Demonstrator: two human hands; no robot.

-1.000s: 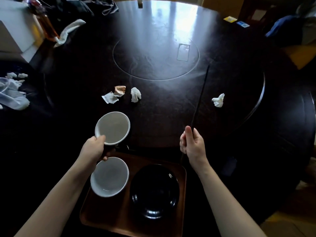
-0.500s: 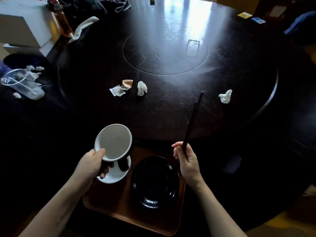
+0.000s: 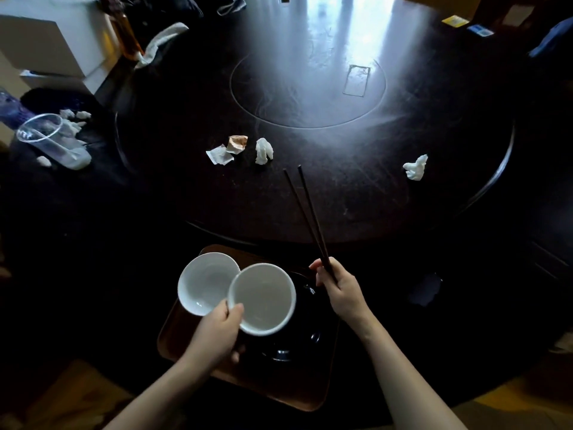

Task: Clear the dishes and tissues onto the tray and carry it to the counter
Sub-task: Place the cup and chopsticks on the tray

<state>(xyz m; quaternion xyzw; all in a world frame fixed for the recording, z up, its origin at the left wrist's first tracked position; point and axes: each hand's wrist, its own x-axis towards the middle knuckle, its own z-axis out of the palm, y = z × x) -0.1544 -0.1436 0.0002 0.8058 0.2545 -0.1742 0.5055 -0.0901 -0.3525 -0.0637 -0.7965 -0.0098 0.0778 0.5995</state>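
My left hand [image 3: 217, 333] grips a white bowl [image 3: 263, 301] by its near rim, holding it above the brown tray [image 3: 294, 395] and over the black plate [image 3: 313, 336]. A second white bowl [image 3: 203, 283] rests on the tray's far left corner, partly overlapped by the held one. My right hand [image 3: 341, 288] is closed on a pair of dark chopsticks [image 3: 305, 209] whose tips point away over the round dark table [image 3: 341, 197]. Crumpled tissues lie on the table: a white tissue [image 3: 263, 151], a flat wrapper [image 3: 219, 155], a brownish tissue [image 3: 237, 143] and another white tissue [image 3: 415, 167] to the right.
A clear plastic cup [image 3: 49, 141] lies tipped among more tissue scraps [image 3: 74, 117] at the left. White boxes [image 3: 52, 45], an amber bottle [image 3: 127, 35] and a cloth [image 3: 161, 41] stand at the far left. A phone-shaped object [image 3: 356, 80] lies on the table's centre disc.
My left hand has carried the white bowl rightward, from over the other bowl to above the black plate. My right hand has swung the chopsticks, tips now leaning left.
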